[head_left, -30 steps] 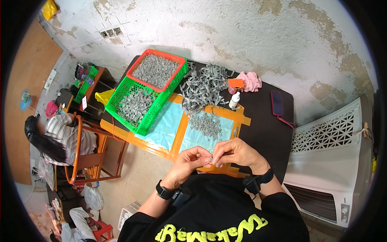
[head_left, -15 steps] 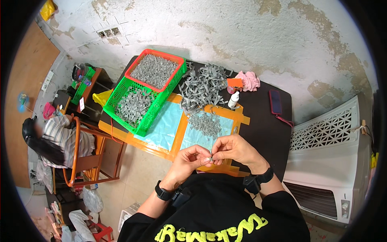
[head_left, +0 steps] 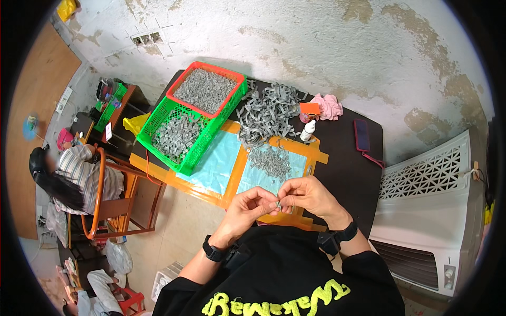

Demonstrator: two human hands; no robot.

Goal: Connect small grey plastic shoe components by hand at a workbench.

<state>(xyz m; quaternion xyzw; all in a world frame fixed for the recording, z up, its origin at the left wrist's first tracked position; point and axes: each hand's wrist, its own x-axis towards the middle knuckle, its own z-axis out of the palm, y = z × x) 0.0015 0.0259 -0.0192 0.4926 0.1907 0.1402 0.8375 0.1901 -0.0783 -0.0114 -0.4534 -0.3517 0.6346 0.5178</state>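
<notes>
My left hand (head_left: 250,209) and my right hand (head_left: 307,197) meet above the near edge of the table, fingertips together. Between them they pinch a small grey piece (head_left: 278,204), mostly covered by the fingers; its exact kind is too small to make out. Just beyond my hands lies a heap of tiny grey pieces (head_left: 270,161) on a light blue sheet (head_left: 252,183) edged with orange tape. Behind that heap is a tangled pile of grey strips (head_left: 269,110).
At the back left, a red basket (head_left: 178,94) of small grey pieces rests on a green basket (head_left: 187,169) holding folded grey pieces. A white bottle (head_left: 308,130), pink cloth (head_left: 328,107) and phone (head_left: 361,135) lie right. A white air cooler (head_left: 421,210) stands beside the table. Another person (head_left: 87,174) sits left.
My hands stay together at nearly the same place, with the fingertips shifted slightly on the small grey piece, which shows a little more. The whole view has tilted slightly.
</notes>
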